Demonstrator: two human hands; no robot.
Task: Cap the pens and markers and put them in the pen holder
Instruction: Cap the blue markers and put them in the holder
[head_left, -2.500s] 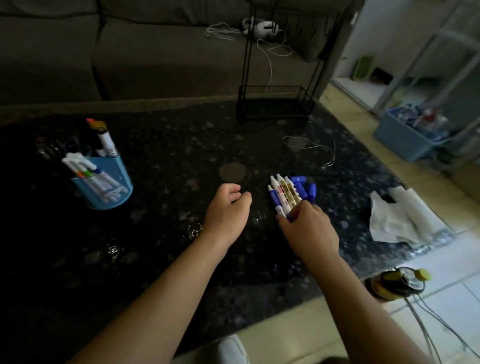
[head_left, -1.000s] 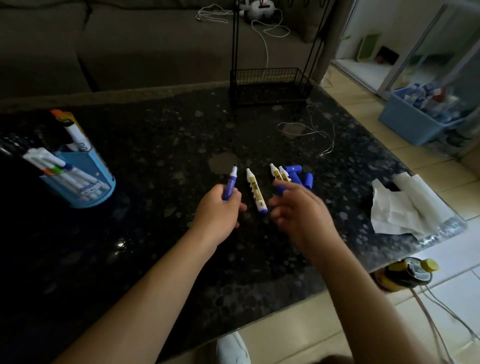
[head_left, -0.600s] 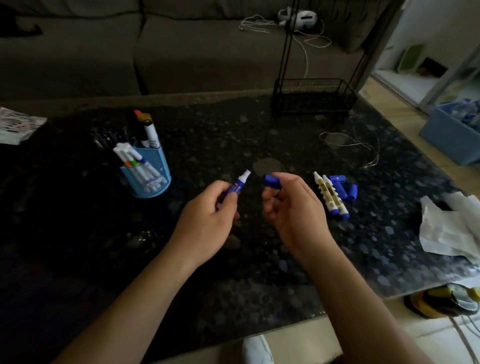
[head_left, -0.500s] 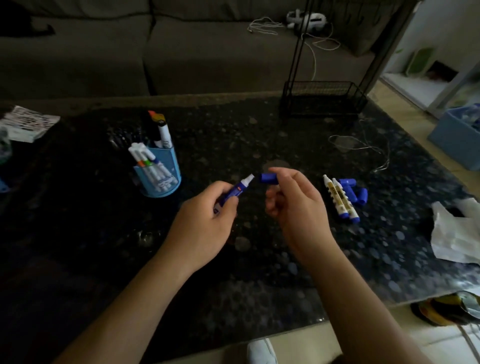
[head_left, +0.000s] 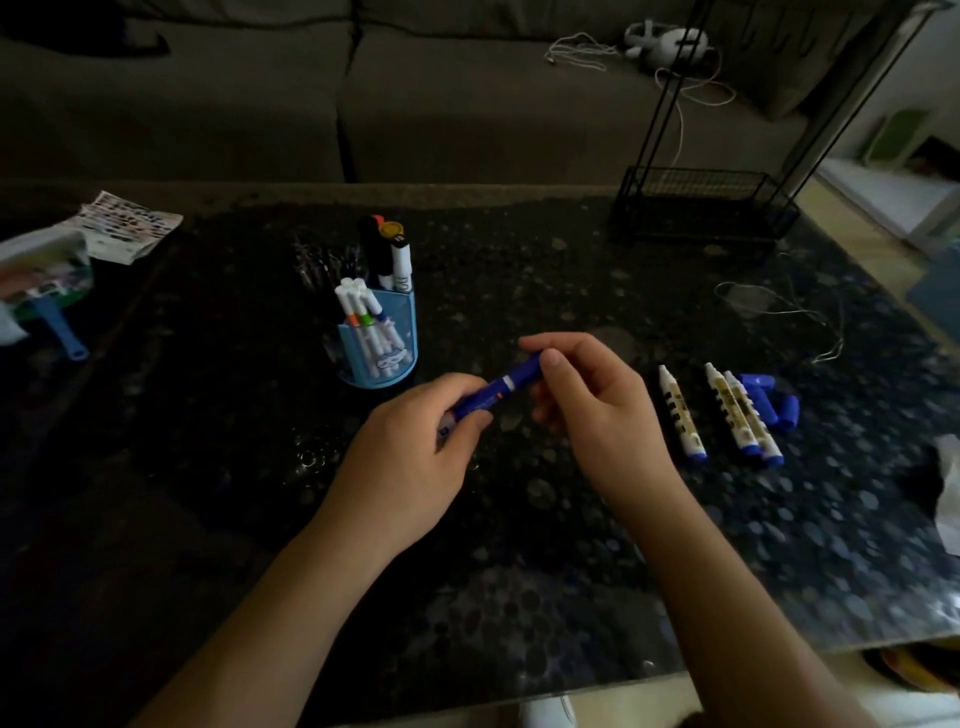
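Note:
My left hand (head_left: 410, 457) grips the barrel of a blue marker (head_left: 483, 397) above the dark table. My right hand (head_left: 592, 405) pinches the blue cap (head_left: 524, 371) that sits over the marker's tip. A blue pen holder (head_left: 382, 345) with several capped pens and markers stands just left of my hands. Three uncapped white markers (head_left: 727, 415) lie to the right of my right hand, with loose blue caps (head_left: 769, 400) beside them.
A black wire rack (head_left: 701, 208) stands at the table's back right, with a thin cord (head_left: 779, 312) in front of it. Packets and a blue-handled item (head_left: 57, 270) lie at the far left. White paper (head_left: 948, 483) shows at the right edge. A sofa runs behind the table.
My right hand has brought the blue cap onto the tip of the marker in my left hand; half a second ago cap and tip were apart. The view shifted left.

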